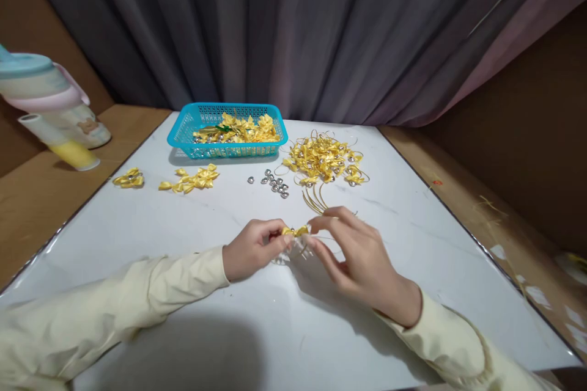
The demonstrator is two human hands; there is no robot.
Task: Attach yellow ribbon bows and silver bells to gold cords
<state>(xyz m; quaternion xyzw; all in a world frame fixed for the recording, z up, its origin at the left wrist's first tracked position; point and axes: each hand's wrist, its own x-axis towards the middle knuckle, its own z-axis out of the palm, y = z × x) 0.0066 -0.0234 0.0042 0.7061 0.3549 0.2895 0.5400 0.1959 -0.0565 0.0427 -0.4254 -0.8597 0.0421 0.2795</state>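
Between the thumb and fingers of my left hand (257, 249) is a small yellow ribbon bow (300, 231) with a shiny bead at its middle. My right hand (355, 256) is at the bow's right end, its thumb and fingertips drawn together on a thin gold cord (303, 249). The exact grip on the cord is hard to make out. Just beyond my right fingers lie several loose gold cords (314, 200). Silver beads (276, 184) are scattered past my hands, and plain yellow bows (195, 179) lie to their left.
A blue plastic basket (183, 145) holding yellow bows stands at the back of the white table (183, 330). Right of it is a heap of corded bows (321, 157). A small yellow bundle (129, 178) lies left. A tumbler (46, 91) and a yellow-white cylinder (62, 143) stand beyond the left edge.
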